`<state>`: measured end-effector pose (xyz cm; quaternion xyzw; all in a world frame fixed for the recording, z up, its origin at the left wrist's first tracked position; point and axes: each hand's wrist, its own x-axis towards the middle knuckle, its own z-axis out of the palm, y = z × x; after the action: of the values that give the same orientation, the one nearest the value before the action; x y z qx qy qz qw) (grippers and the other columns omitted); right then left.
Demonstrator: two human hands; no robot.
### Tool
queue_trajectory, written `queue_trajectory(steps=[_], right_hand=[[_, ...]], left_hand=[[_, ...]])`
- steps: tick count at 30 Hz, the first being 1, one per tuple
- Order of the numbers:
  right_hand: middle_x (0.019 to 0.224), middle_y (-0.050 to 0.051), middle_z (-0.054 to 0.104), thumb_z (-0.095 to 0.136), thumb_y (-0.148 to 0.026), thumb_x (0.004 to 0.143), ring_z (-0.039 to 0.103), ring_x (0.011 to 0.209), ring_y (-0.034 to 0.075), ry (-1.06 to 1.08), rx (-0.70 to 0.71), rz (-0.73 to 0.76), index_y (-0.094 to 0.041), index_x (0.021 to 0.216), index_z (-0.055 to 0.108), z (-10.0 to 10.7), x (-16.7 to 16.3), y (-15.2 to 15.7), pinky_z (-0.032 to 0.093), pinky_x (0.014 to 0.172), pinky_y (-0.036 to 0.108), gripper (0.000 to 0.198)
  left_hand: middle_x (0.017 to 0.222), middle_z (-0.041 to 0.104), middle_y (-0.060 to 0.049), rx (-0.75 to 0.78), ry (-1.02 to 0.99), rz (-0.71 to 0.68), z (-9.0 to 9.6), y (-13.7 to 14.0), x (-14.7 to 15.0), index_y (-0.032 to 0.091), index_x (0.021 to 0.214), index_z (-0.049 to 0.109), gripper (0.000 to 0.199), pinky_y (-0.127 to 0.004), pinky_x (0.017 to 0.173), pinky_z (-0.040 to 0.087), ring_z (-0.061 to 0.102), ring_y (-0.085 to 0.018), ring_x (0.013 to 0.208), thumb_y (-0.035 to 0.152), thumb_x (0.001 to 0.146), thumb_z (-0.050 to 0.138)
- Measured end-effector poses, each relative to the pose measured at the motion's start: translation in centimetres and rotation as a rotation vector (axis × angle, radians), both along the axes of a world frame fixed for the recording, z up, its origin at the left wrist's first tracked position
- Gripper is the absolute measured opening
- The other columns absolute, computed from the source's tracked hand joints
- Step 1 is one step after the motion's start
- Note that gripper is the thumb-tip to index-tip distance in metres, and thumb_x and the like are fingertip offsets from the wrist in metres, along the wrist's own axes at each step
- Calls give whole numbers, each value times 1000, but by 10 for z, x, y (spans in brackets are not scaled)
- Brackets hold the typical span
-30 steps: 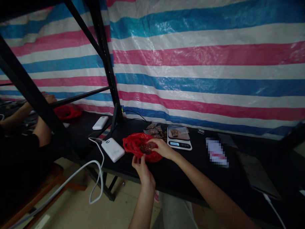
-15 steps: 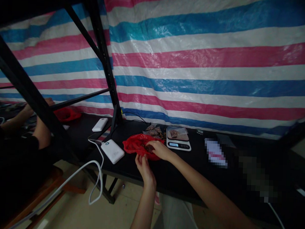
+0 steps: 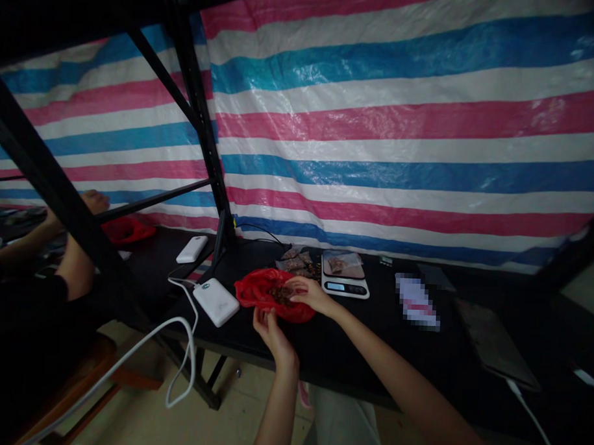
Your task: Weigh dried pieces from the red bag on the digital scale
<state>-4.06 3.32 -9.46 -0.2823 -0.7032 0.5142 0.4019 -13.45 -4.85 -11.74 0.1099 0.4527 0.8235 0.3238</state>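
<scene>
A red plastic bag (image 3: 254, 288) lies opened out on the black table, with small brown pieces (image 3: 281, 294) inside it. My left hand (image 3: 272, 331) grips the bag's near edge between thumb and fingers. Over the bag's right side is my right hand (image 3: 310, 295), its fingertips drawn together by the brown pieces; whether anything is pinched in them is too small to tell. Just right of the bag stands a white digital scale (image 3: 346, 287) with a lit display. On its plate rests a small clear bag of brown pieces (image 3: 342, 262).
Filled clear bags (image 3: 295, 260) and loose bits lie behind the red bag. A white power bank (image 3: 216, 303) with a cable sits left, a second power bank (image 3: 191, 249) beyond it. A tablet-like slab (image 3: 495, 340) lies right. A co-worker's arm (image 3: 76, 260) shows behind the black frame post.
My right hand has lifted slightly and drawn back rightward from the pieces, so more of them show. My left hand stays at the bag's near edge. The view has shifted a little.
</scene>
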Motion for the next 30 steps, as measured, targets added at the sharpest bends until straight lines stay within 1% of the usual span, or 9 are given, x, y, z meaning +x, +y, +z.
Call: queue_trajectory(steps=[4,6,8,10,14,18,21,25,30], right_hand=[[103,8,63,75,-28,56,58,99,20,120,-67,-51,-19,98,53,3,11,0,41,93,41,48],[104,8,62,75,-29,56,58,100,20,155,-82,-105,-19,97,52,10,24,0,40,93,41,47],[106,8,62,74,-29,58,57,102,20,180,-78,-158,-20,97,52,21,44,0,39,94,40,45],[107,8,62,72,-29,60,56,103,20,194,-68,-210,-21,99,52,33,70,-1,40,93,40,44],[107,7,62,69,-30,63,56,104,21,166,11,-367,-21,102,52,50,134,1,40,93,40,43],[103,8,64,71,-34,59,58,99,21,68,84,-575,-20,98,55,49,193,13,38,95,42,44],[100,8,64,72,-35,56,59,97,22,27,89,-633,-20,96,57,42,222,26,39,93,44,45],[97,7,64,72,-33,54,60,93,22,-17,103,-635,-19,94,58,35,236,41,41,89,44,44],[97,7,64,67,-24,61,60,91,21,-143,194,-623,-16,97,58,37,225,51,44,86,41,38]], left_hand=[[141,13,-14,-140,444,169,9,-20,10,19,133,23,69,-42,106,18,19,-26,131,26,73,57],[143,8,-13,-105,666,210,22,-29,19,18,135,21,71,-42,108,8,7,-26,133,27,74,57],[141,18,-12,10,810,118,37,-28,29,20,133,28,63,-40,109,10,14,-25,132,24,77,55],[134,33,-10,150,926,-94,51,-12,39,22,126,42,50,-38,107,18,28,-23,127,20,77,53],[118,51,-9,393,1145,-537,68,55,60,23,108,59,40,-37,101,30,45,-22,115,17,68,63],[108,58,-14,415,1180,-765,72,126,90,17,95,62,52,-40,99,30,50,-27,109,21,46,78],[96,63,-14,319,1255,-826,70,157,110,16,85,63,51,-46,99,27,55,-30,102,24,38,81],[80,66,-8,301,1344,-798,63,174,123,20,74,65,42,-49,101,21,59,-29,92,22,36,82],[80,68,-7,348,1259,-830,58,172,123,21,78,67,35,-40,91,38,63,-25,82,23,46,78]])
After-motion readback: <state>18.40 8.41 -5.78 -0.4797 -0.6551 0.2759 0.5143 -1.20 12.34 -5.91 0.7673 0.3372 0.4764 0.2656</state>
